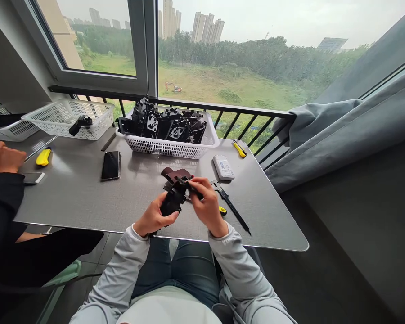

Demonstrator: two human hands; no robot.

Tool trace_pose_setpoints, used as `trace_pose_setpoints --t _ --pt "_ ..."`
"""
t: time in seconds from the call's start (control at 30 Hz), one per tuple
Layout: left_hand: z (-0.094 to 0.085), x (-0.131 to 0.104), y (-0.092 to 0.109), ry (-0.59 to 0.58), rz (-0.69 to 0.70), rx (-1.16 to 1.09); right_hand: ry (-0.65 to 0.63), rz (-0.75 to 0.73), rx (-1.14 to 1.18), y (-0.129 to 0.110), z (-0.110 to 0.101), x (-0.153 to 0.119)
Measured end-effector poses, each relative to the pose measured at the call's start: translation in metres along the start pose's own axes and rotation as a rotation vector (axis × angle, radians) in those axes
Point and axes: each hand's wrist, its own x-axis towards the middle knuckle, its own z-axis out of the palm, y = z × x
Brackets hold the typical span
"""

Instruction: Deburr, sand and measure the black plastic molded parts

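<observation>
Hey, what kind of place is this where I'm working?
Likely a makeshift assembly or sorting station in a high-rise room: a grey table by a window, a basket of black plastic parts, another in both hands.

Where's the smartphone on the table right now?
In the head view, the smartphone lies face up on the grey table, left of the hands, just in front of the parts basket's left corner.

The table (pixel 87 189) looks like matt brushed grey metal; the basket (pixel 175 146) is white plastic mesh; the part (pixel 172 202) is matt black plastic.
</observation>
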Motion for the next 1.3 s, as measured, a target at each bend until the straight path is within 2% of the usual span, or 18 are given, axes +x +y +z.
trace_pose_setpoints --t 0.13,0.23,0.37,0.5,0.7,0.87,0.97,1.07,1.17,1.3 --pt "-0.002 0.002 -0.006 -0.002 -0.014 -0.009 -0.151 -0.049 0.123 -0.019 0.003 -0.011" --pt "-0.002 0.003 -0.007 -0.01 -0.009 -0.017 -0.146 -0.065 0.12 -0.026 0.004 -0.011" --pt "-0.001 0.001 -0.005 0.001 -0.014 -0.025 -0.155 -0.107 -0.025 -0.009 0.003 0.003" --pt "-0.002 -0.001 -0.005 0.015 -0.025 -0.013 -0.085 -0.041 -0.164 0.005 -0.002 0.016" --pt "-0.002 0.0 -0.006 -0.023 0.002 0.06 -0.206 -0.131 -0.036 -0.003 -0.003 0.014" --pt "-0.002 0.001 -0.002 0.07 -0.007 -0.082 -0.051 0.021 -0.127 0.014 -0.008 0.018" --pt "-0.003 0.002 -0.001 0.092 -0.022 -0.188 -0.012 -0.005 -0.026 0.017 -0.005 0.014" --pt "-0.004 0.002 -0.005 0.128 -0.055 -0.28 -0.045 -0.04 0.045 0.011 0.006 -0.001" --pt "-0.006 0.002 -0.009 0.218 -0.061 -0.403 -0.12 -0.045 0.089 0.002 0.016 -0.019" --pt "-0.008 0.004 -0.01 0.294 -0.096 -0.519 -0.182 -0.057 0.157 -0.01 0.017 -0.031"
